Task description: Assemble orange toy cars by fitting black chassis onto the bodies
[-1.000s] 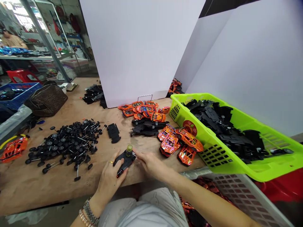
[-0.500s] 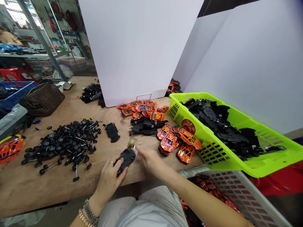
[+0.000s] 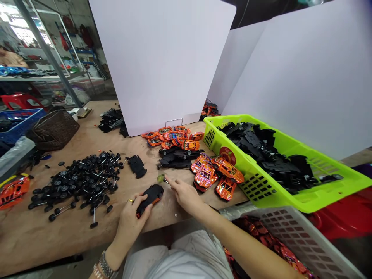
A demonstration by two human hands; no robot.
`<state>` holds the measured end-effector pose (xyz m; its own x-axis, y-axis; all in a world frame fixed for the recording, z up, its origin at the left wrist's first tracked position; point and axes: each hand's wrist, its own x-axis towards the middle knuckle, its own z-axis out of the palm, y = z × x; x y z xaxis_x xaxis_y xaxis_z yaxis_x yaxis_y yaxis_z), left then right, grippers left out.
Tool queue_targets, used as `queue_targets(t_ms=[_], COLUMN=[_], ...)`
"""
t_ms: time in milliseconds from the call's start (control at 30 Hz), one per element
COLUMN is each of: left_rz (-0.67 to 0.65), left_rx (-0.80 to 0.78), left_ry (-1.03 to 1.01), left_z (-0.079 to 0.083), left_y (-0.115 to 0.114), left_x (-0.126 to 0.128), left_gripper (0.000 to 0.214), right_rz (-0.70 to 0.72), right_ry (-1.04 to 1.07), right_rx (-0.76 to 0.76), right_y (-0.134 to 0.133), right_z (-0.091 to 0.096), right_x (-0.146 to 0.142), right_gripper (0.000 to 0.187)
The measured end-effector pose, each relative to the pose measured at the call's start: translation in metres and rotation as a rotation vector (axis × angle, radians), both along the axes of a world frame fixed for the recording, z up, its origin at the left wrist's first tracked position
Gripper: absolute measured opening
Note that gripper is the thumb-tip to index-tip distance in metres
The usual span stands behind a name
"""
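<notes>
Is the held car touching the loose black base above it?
Apart. The head view shows bare table between the car and the base.

gold ring (image 3: 130,200), metal wristband (image 3: 105,265), bracelet (image 3: 97,272), pale clothing (image 3: 192,257)

Brown bag (image 3: 55,130): on the tabletop (image 3: 58,244), well ahead and left of your left hand (image 3: 130,217).
Blue crate (image 3: 27,126): beside the bag, farther from that hand.
Red stool (image 3: 19,97): behind the crate, far past your left hand.
White panel (image 3: 162,66): large, standing ahead of your left hand and right hand (image 3: 184,197).
Metal post (image 3: 45,51): slanting, far beyond your left hand.
</notes>
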<state>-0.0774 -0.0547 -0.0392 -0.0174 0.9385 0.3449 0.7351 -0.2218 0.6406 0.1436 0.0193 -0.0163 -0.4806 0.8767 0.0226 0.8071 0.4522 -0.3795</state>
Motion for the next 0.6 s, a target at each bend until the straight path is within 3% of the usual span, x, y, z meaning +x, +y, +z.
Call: queue_targets(t_ms=[167,300,467,600], left_rz=[0.021,0.061,0.016,0.060], left_rx=[-0.258,-0.313,-0.363,-0.213], left_ry=[-0.330,-0.427,-0.484,-0.351], left_z=[0.013,0.021,0.027,0.020], left_y=[-0.008,-0.016,-0.021,-0.023], left_x=[-0.002,0.004,0.012,0.017], left_gripper=[0.038,0.048,0.048,0.033], right_rz=[-0.026,0.005,0.367,0.377], right_ry=[0.043,0.340,0.524,0.610], right_rx=[0.161,0.231,0.084,-0.057], right_y=[-0.008,-0.014,-0.024,-0.025], right_z=[-0.021,-0.004,0.023,0.014], right_x=[0.006,0.003,-0.012,-0.022], right_gripper=[0.059,0.046,0.044,0.023])
